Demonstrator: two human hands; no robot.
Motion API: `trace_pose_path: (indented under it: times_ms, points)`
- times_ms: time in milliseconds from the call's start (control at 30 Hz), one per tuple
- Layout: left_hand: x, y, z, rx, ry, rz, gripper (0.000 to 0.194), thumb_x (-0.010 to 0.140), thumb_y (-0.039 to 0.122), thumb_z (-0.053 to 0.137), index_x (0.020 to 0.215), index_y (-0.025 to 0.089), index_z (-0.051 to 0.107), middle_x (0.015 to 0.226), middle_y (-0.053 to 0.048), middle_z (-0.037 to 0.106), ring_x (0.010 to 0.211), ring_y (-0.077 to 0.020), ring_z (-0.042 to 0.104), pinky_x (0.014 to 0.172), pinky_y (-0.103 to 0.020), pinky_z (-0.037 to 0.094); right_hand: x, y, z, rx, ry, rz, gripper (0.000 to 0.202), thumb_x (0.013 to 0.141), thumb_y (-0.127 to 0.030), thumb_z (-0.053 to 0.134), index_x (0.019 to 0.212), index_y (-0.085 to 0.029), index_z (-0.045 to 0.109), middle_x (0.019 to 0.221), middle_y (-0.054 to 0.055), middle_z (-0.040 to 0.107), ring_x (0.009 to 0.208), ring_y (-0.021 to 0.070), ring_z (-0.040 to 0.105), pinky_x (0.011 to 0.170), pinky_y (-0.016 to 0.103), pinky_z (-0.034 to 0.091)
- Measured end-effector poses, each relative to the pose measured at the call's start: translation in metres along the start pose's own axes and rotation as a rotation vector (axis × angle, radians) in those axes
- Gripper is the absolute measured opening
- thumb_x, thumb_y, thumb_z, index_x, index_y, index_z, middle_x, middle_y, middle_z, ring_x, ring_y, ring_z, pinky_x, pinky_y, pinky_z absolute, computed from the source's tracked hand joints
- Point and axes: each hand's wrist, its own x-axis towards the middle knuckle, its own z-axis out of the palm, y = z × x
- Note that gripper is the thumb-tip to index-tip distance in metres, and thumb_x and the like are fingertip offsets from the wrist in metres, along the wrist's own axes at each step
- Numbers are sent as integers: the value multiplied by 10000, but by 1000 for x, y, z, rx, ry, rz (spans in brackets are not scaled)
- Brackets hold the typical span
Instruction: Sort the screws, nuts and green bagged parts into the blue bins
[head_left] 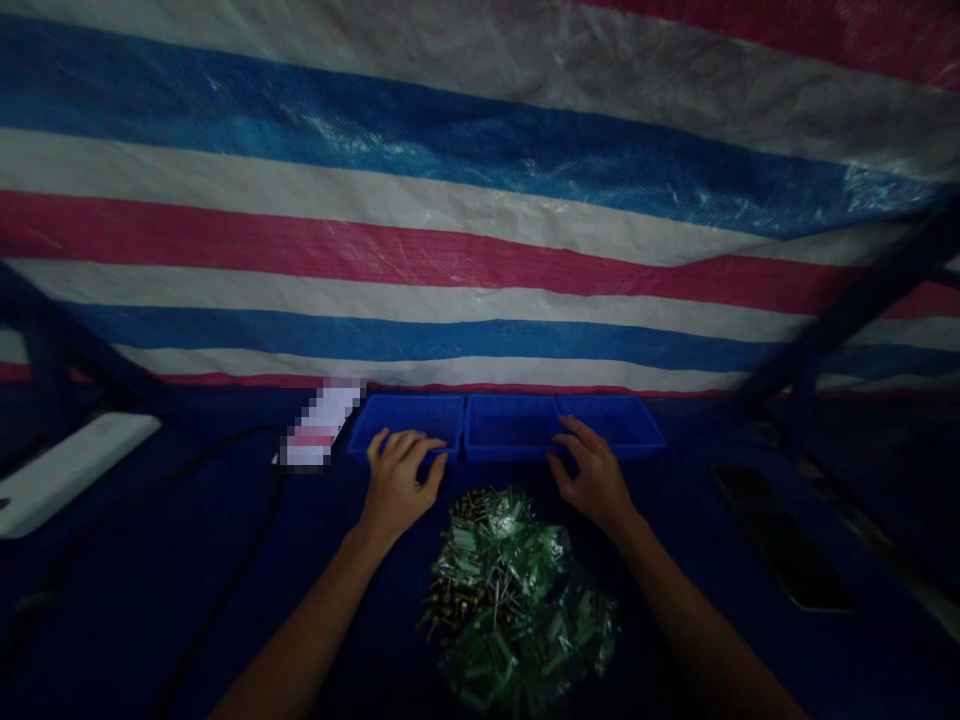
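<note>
Three blue plastic trays stand side by side: a left tray (pixel 409 408), a middle tray (pixel 510 425) and a right tray (pixel 619 425). My left hand (pixel 401 475) is at the left tray's front rim, its fingers curved and the thumb apart from them. At the front where the middle and right trays meet is my right hand (pixel 592 475), fingers spread and bent. Nothing shows in either hand; whether the fingertips press on the rims I cannot tell. Between my forearms lies a pile of small clear bags (pixel 517 650) with greenish pieces, among loose screws (pixel 457 600).
A phone (pixel 784 540) lies at the right. At the left are a white power strip (pixel 79 470) and a pixelated bright object (pixel 322 425) beside a dark cable (pixel 232 570). Behind hangs a striped tarp (pixel 480 260), with dark slanting frame bars (pixel 847 300) at both sides.
</note>
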Motion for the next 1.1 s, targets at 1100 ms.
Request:
trace_pose_path:
  times_ms: [1100]
  points:
    - [-9, 2, -2, -90, 93, 2, 180, 799, 207, 542, 929, 251, 657, 970, -33, 657, 1011, -224, 539, 938, -451, 302, -6, -11, 1, 29, 76, 70, 283, 792, -373, 551, 983, -174, 616, 1150, 141, 571, 1102, 272, 528, 876, 446, 470]
